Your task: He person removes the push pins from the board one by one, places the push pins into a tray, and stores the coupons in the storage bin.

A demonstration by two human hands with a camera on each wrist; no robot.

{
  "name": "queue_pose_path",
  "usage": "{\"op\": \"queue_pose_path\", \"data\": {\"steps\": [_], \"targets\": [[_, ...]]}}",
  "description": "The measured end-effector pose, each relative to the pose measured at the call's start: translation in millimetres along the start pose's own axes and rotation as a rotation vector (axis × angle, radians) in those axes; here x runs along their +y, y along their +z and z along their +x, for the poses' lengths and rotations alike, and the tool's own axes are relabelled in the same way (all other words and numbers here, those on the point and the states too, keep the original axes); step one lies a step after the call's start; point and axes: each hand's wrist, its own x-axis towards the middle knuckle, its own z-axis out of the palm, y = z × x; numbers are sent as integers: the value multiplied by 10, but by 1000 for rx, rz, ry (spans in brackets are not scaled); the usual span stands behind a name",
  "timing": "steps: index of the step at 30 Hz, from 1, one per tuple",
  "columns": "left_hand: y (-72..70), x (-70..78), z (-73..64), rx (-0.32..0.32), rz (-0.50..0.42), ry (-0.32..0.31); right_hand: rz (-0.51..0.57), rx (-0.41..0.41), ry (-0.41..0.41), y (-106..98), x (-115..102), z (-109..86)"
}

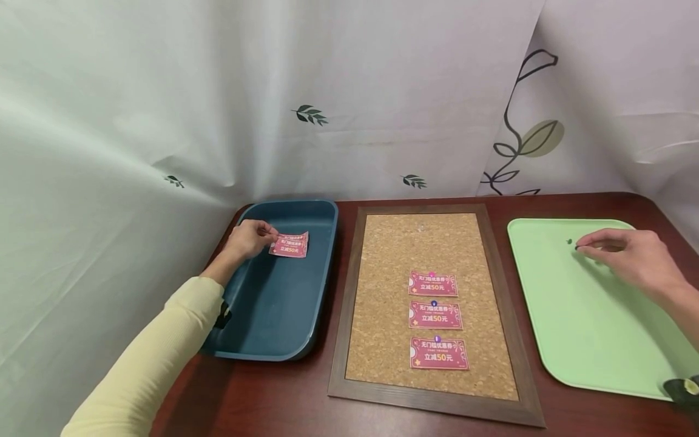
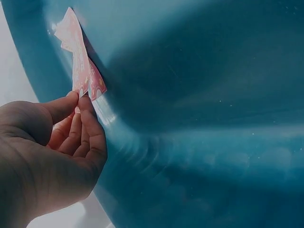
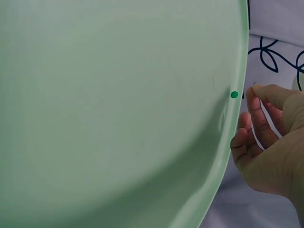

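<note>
My left hand is over the dark blue tray and pinches a pink paper coupon by its edge between thumb and forefinger. In the left wrist view a second coupon lies crossed against the held coupon. My right hand is above the far part of the light green tray, pinching a tiny dark pushpin mostly hidden by the fingertips. Close by, a green pushpin rests on the tray.
Between the trays lies a framed corkboard. A column of three pink coupons is pinned on its right half, with pink, blue and purple pins. A clear pin shows near its top. A patterned cloth hangs behind the table.
</note>
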Motion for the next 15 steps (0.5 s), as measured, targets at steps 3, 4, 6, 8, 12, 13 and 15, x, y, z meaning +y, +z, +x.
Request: {"op": "queue_pose_path", "data": {"steps": [3, 4, 6, 8, 12, 13, 15], "targets": [[3, -9, 19, 6, -1, -7, -3, -1, 4, 0, 1, 0], [5, -16, 26, 6, 0, -10, -2, -1, 5, 0, 1, -1], [7, -26, 31, 4, 1, -11, -7, 0, 7, 3, 1, -2], [12, -34, 33, 2, 0, -15, -15, -1, 10, 7, -1, -3], [23, -48, 32, -3, 1, -18, -17, -5, 9, 14, 4, 3], [25, -49, 31, -5, -1, -21, -17, -6, 9, 14, 6, 5], [28, -57, 32, -8, -1, -23, -17, -8, 7, 16, 10, 8]]}}
